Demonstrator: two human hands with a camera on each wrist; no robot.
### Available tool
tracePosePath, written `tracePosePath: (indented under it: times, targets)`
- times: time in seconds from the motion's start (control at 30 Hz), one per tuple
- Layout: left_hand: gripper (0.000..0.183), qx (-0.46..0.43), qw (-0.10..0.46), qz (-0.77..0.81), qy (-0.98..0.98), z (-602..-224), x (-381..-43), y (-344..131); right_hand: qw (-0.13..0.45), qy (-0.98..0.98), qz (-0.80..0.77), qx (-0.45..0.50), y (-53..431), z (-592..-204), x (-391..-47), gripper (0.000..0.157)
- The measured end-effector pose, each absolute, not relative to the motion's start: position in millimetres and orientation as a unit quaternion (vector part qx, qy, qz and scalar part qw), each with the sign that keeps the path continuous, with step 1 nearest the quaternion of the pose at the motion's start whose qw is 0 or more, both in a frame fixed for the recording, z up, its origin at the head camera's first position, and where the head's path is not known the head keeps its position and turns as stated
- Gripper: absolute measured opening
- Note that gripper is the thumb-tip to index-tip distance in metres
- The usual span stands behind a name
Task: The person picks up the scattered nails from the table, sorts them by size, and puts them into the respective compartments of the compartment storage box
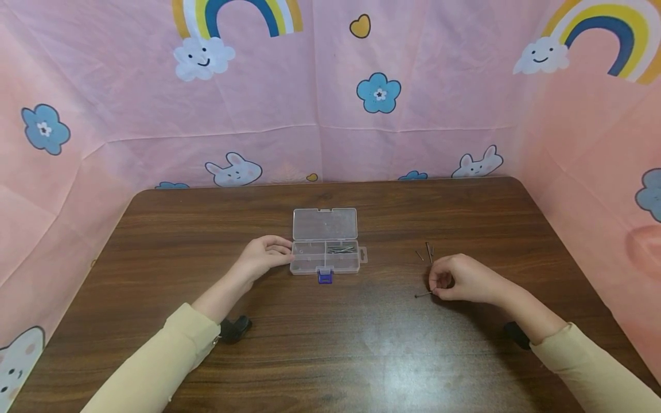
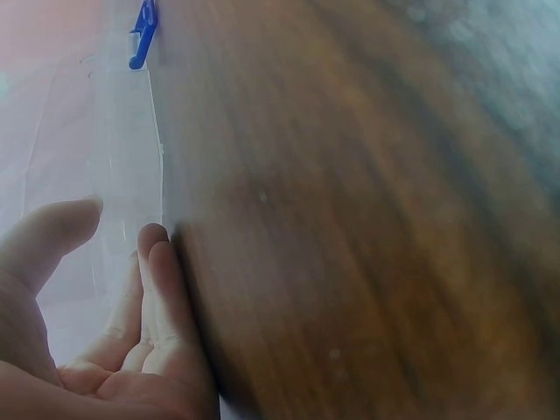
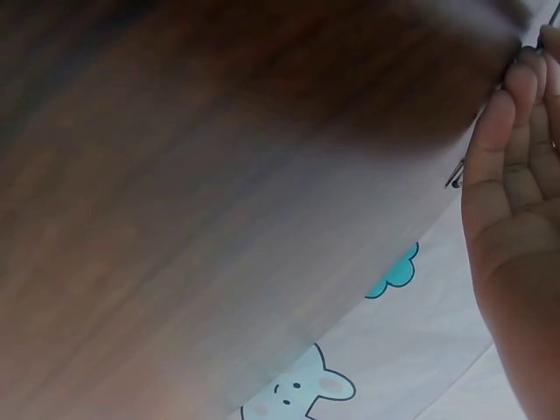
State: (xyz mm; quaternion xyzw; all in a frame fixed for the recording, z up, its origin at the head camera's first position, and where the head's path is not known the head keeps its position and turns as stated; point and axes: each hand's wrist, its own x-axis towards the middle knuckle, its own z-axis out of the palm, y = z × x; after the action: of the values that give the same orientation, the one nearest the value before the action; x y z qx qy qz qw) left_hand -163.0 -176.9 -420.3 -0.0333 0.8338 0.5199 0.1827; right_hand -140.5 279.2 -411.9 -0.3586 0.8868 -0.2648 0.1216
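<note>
A clear plastic compartment box (image 1: 308, 264) stands on the table with its lid (image 1: 325, 223) folded back and its blue latch (image 1: 325, 277) hanging at the front. Thin metal nails (image 1: 341, 249) lie in its back right compartment. My left hand (image 1: 263, 255) rests against the box's left end, fingers mostly straight and thumb apart from them. To the right of the box, my right hand (image 1: 459, 278) pinches a thin nail (image 1: 423, 295) between thumb and fingertips, its head pointing left. More loose nails (image 1: 428, 250) lie just beyond those fingers.
The brown wood-grain table (image 1: 330, 332) reaches back to a pink printed cloth (image 1: 330, 155), which also hangs at both sides. A dark strap piece (image 1: 236, 329) shows by the left wrist, and another dark piece (image 1: 516, 335) by the right wrist.
</note>
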Motion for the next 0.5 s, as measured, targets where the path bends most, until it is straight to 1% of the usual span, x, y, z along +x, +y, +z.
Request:
tracePosePath:
  times: [0.23,0.5]
  targets:
    - [0.042,-0.04,0.185,0.519,0.834,-422,-164,-177,0.105,0.89,-0.252,-0.366,271,-410,-145,0.024]
    - [0.042,-0.038,0.185,0.523,0.831,-422,-164,-176,0.078,0.893,-0.25,-0.365,254,-408,-159,0.019]
